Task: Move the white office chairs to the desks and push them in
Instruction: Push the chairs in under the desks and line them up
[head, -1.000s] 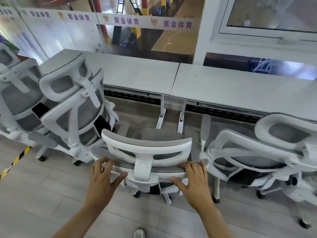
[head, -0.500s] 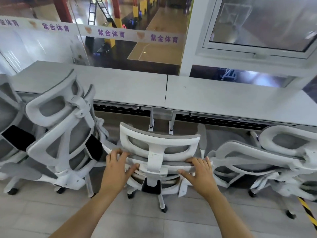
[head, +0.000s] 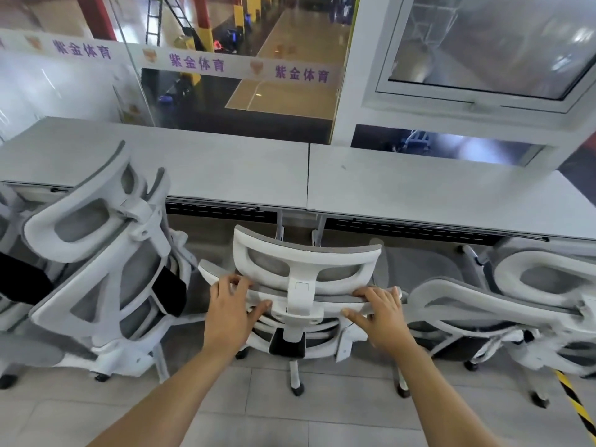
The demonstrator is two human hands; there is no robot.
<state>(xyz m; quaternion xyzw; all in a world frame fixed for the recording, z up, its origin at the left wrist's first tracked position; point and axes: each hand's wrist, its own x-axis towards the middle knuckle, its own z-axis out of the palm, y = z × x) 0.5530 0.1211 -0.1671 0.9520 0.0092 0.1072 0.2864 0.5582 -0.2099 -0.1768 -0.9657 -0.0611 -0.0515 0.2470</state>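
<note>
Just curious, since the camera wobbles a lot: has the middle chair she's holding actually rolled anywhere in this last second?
Yes. The middle chair has moved forward toward the desks; its headrest now sits near the desk legs at the seam.

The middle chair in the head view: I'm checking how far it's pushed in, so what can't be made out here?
- White mesh-backed middle chair: its seat is hidden by its own backrest.
- Grey desk tops: the space beneath is shadowed.
- Left hand, right hand: fingers curl over the backrest rim, tips hidden.
- Left chair: cut off by the frame edge.
</note>
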